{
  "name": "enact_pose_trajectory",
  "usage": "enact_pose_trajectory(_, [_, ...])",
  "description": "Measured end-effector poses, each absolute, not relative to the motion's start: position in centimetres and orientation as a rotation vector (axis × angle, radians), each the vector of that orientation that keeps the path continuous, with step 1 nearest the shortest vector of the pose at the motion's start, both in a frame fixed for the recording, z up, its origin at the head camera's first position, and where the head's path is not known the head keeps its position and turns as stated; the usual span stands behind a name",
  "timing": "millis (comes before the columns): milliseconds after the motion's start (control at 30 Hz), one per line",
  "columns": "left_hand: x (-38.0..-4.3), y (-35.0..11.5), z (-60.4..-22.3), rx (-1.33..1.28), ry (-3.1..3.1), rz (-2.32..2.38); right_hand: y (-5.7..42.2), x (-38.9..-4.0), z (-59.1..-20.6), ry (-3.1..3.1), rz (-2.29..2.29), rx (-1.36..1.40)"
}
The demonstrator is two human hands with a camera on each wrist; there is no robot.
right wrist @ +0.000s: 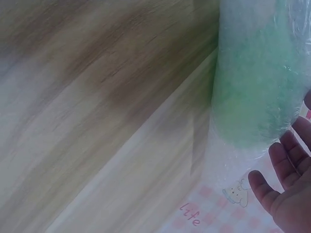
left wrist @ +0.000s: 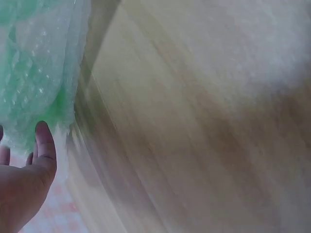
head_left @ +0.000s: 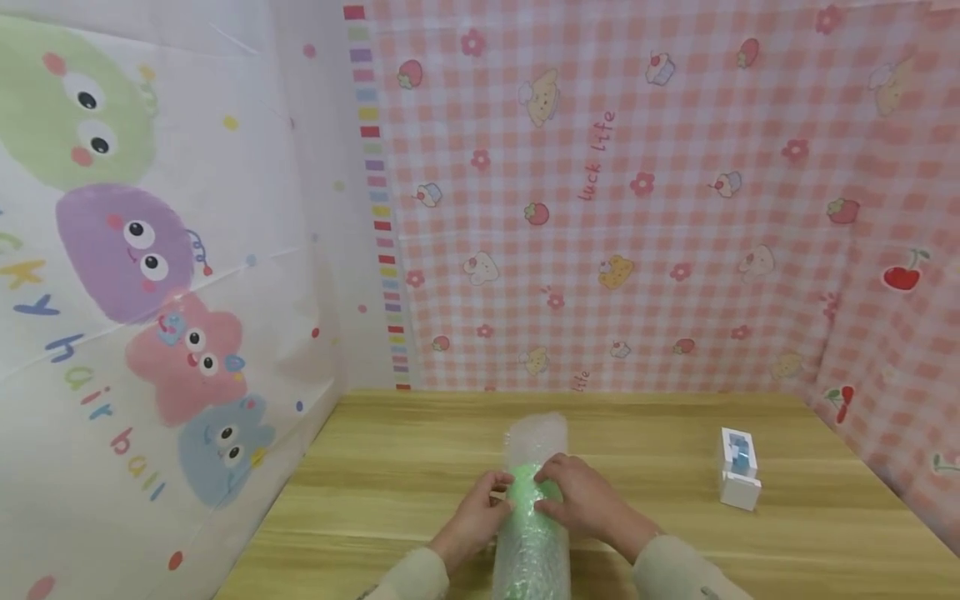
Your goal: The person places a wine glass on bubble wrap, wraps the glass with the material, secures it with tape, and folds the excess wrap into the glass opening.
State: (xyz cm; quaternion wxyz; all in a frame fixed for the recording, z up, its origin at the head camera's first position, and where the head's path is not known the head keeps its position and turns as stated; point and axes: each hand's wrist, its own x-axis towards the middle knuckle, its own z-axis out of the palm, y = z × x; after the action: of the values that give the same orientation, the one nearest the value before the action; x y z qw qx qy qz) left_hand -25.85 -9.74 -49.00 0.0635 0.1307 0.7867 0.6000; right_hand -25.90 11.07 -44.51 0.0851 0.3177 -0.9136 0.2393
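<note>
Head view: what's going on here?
A person's left hand and right hand are at opposite sides of a long green bundle in clear bubble wrap, lying on a wood-grain table. The wrap extends past the green at the far end; wrapping or unwrapping, can't tell. A small white-and-blue block sits untouched to the right.

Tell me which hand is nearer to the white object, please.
Right: the right hand is left of the white object; the left hand is farther left, beyond the bubble wrap.
</note>
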Motion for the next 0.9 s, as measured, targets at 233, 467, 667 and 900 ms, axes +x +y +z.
enact_pose_trajectory(233, [-26.14, -9.99, -48.82, 0.400, 2.330, 1.855, 11.12, -25.66, -44.38, -2.712, 0.691, 0.978])
enact_pose_trajectory(467, [-25.85, -10.10, -48.76, 0.329, 2.296, 1.844, 11.38, -25.84, -44.46, -2.772, 0.790, 0.974])
enact_pose_trajectory(667, [-25.85, -9.83, -49.01, 0.333, 2.317, 1.860, 11.77, -26.14, -44.56, -2.777, 0.823, 0.978])
enact_pose_trajectory(900, [-25.73, -9.46, -49.46, 0.362, 2.355, 1.917, 11.61, -26.21, -44.78, -2.767, 0.834, 0.957])
